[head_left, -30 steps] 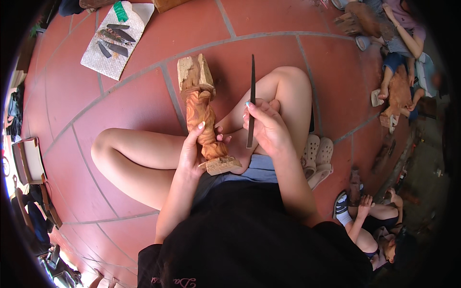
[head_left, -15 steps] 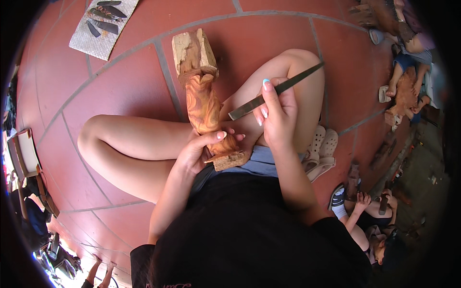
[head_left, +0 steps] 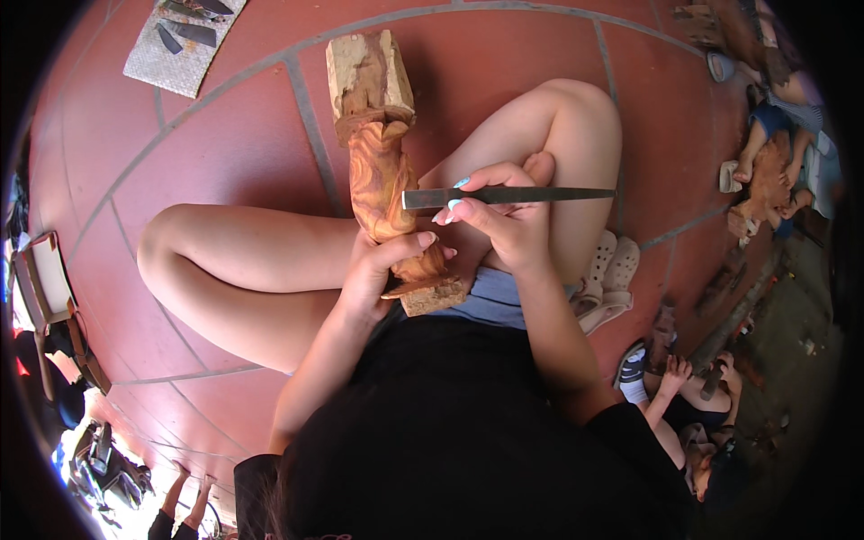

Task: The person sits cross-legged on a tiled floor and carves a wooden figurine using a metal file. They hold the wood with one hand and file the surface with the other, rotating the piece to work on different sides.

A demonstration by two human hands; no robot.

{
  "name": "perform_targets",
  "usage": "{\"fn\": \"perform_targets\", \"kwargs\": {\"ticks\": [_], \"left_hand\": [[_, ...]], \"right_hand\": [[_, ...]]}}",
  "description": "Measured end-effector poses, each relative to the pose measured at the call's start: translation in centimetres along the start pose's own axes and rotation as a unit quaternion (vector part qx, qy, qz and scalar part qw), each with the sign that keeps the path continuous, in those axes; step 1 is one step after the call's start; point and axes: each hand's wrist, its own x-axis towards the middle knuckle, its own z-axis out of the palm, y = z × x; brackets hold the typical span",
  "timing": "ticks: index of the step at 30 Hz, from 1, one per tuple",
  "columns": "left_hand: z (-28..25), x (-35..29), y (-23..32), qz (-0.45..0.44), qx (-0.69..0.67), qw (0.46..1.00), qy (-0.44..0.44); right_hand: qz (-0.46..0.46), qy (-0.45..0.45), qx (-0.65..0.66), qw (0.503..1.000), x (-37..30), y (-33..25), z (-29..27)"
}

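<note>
While red floor tiles (head_left: 243,144) spread below, the bent bare legs (head_left: 252,247) flank a long, carved, swirl-grained orange-brown wood piece (head_left: 376,189) w/ rough pale block ends. L hand (head_left: 373,274) has fingers wrapped round its lower part, prob. to steady it. R hand's (head_left: 515,232) fingers pinch a dark, flat, tapering metal bar (head_left: 513,194) mid-length, prob. for control, broad end twd wood; contact unclear. No legible labels on wood or bar.

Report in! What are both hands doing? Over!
Left hand gripping carved wood. Right hand holding dark tapered tool, broad end at the wood's edge, contact unclear. Nothing visibly blocking.
</note>
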Motion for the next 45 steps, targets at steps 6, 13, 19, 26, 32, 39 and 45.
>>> {"fn": "perform_targets", "kwargs": {"ticks": [6,13,19,26,32,39,45], "left_hand": [[0.6,-0.4,-0.2,-0.007,0.0,1.0,0.012],[-0.2,-0.9,-1.3,0.009,-0.013,1.0,0.016],[-0.3,-1.1,-1.3,-0.019,-0.038,0.999,0.013],[-0.2,-1.4,-0.8,-0.005,-0.089,0.996,-0.008],[-0.4,-2.0,-0.9,-0.014,-0.112,0.993,0.016],[0.6,-2.5,0.1,0.019,-0.075,0.995,0.067],[0.0,-2.6,-0.1,0.017,-0.084,0.995,0.049]], "right_hand": [[-0.023,0.04,-0.033,0.998,0.4,-0.9,-0.4],[0.058,0.071,-0.029,0.995,1.8,-2.1,0.7],[0.045,0.033,-0.066,0.996,1.5,-1.8,0.8],[0.002,0.012,-0.275,0.961,1.2,-3.9,4.1],[-0.098,-0.031,-0.457,0.884,0.4,-2.9,4.6],[-0.135,-0.093,-0.461,0.872,-2.8,-4.6,6.4],[-0.214,-0.089,-0.536,0.812,-2.5,-3.3,6.7]]}}
